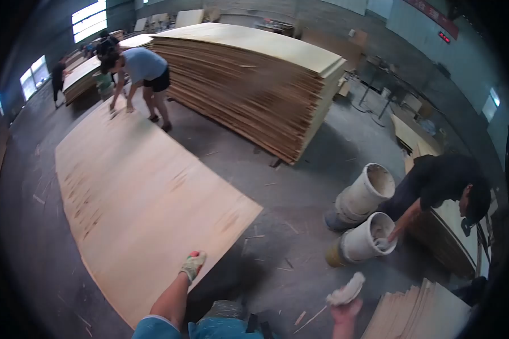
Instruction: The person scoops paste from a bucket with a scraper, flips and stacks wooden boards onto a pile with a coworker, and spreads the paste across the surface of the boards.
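Observation:
My left hand (pixel 193 265) wears a light glove with red at the fingertips. It rests on a large pale plywood sheet (pixel 152 186), near the sheet's right edge. Its fingers look curled in, and anything under them is hidden. Off to the right, over the floor, my bare right hand (pixel 346 309) is closed around a whitish lump (pixel 348 288) that sticks up past the fingers. Brown rough patches mark the sheet's left side and a spot near its right corner.
A tall stack of sheets (pixel 237 96) stands beyond. Two whitish buckets (pixel 361 246) (pixel 356 198) stand to the right, where a co-worker in black (pixel 447 181) reaches into the nearer one. Another co-worker (pixel 144 68) bends over the sheet's far end. More boards (pixel 415 311) lie at lower right.

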The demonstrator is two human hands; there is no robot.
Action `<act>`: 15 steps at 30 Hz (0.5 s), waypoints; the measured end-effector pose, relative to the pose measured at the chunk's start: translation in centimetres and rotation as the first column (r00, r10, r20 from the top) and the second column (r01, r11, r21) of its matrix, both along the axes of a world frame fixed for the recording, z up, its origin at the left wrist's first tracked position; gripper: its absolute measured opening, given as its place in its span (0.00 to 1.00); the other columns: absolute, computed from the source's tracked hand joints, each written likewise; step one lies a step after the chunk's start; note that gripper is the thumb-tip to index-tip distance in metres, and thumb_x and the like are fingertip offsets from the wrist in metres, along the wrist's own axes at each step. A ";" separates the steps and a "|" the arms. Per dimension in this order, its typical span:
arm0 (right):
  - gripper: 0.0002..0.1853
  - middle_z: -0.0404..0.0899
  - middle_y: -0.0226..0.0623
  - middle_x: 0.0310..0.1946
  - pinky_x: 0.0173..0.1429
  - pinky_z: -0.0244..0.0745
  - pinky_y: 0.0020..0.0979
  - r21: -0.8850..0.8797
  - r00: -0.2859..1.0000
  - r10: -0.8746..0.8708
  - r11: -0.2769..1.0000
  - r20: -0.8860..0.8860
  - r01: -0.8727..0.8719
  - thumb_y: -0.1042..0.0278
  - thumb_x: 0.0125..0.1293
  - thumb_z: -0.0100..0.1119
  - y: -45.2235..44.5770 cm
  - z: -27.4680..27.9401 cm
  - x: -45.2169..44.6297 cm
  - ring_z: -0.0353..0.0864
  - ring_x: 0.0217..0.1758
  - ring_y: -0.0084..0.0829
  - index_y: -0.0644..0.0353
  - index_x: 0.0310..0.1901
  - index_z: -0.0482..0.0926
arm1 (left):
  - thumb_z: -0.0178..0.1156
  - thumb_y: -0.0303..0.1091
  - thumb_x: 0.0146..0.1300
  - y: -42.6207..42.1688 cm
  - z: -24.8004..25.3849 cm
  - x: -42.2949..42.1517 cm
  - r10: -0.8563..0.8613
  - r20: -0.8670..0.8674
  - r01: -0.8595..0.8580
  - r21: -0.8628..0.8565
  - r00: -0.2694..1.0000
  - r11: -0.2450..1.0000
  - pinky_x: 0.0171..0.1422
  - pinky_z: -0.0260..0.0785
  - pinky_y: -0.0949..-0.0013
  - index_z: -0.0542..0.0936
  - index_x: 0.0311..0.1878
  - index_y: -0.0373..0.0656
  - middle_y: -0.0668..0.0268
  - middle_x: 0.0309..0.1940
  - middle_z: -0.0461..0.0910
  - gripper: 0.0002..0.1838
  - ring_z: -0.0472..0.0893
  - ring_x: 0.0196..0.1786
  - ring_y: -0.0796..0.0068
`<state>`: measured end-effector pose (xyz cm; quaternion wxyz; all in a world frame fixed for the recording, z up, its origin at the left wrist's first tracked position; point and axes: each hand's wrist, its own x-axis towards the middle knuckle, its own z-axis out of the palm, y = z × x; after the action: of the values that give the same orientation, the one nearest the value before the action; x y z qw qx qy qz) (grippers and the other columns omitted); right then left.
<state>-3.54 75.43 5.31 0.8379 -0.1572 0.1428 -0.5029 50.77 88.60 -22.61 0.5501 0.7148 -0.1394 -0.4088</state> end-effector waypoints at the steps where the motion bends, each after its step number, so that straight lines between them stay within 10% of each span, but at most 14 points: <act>1: 0.26 0.86 0.42 0.51 0.54 0.81 0.59 0.082 0.975 -0.141 0.984 -0.173 0.157 0.48 0.67 0.52 -3.9 1.5 -1.3 0.87 0.50 0.46 0.50 0.62 0.82 | 0.66 0.42 0.74 -3.7 2.2 -2.1 -0.192 0.066 0.184 0.121 0.979 0.976 0.43 0.70 0.75 0.83 0.49 0.44 0.74 0.34 0.79 0.12 0.76 0.38 0.82; 6: 0.23 0.82 0.38 0.62 0.69 0.78 0.51 -0.170 0.837 -0.379 0.925 -0.394 0.339 0.70 0.76 0.55 -27.4 14.0 -2.6 0.83 0.62 0.39 0.59 0.70 0.73 | 0.63 0.38 0.77 -17.6 5.3 -10.2 -0.325 -0.283 0.252 -0.265 0.902 0.931 0.46 0.76 0.71 0.82 0.51 0.42 0.72 0.36 0.82 0.10 0.81 0.39 0.79; 9: 0.23 0.78 0.40 0.67 0.73 0.75 0.49 -0.473 0.734 -0.478 0.848 -0.482 0.241 0.71 0.78 0.50 -43.1 15.9 -7.4 0.79 0.69 0.39 0.60 0.72 0.70 | 0.62 0.47 0.77 -22.4 1.9 -12.3 -0.169 -0.357 0.153 -0.074 0.919 0.986 0.33 0.68 0.73 0.82 0.45 0.52 0.74 0.28 0.79 0.10 0.79 0.31 0.78; 11: 0.21 0.79 0.41 0.66 0.73 0.75 0.47 -0.440 0.718 -0.510 0.843 -0.473 0.309 0.72 0.79 0.48 -54.0 15.3 -9.7 0.78 0.69 0.38 0.62 0.70 0.72 | 0.62 0.50 0.76 -22.8 2.1 -12.0 0.119 -0.591 -0.060 0.120 0.798 0.991 0.31 0.69 0.73 0.80 0.48 0.54 0.72 0.29 0.82 0.11 0.83 0.31 0.73; 15: 0.19 0.81 0.40 0.62 0.72 0.75 0.43 -0.260 0.869 -0.217 0.960 -0.444 0.107 0.69 0.79 0.50 -74.9 7.5 -13.0 0.79 0.67 0.36 0.64 0.67 0.75 | 0.60 0.59 0.74 -22.8 -2.2 -13.6 0.453 -0.430 -0.362 0.279 0.781 0.889 0.30 0.70 0.68 0.78 0.49 0.57 0.70 0.35 0.86 0.17 0.85 0.31 0.68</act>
<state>-16.56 0.53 12.79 0.7096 -0.3559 0.2949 -0.5317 37.20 65.81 -24.80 0.5752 0.6495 0.1987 -0.4559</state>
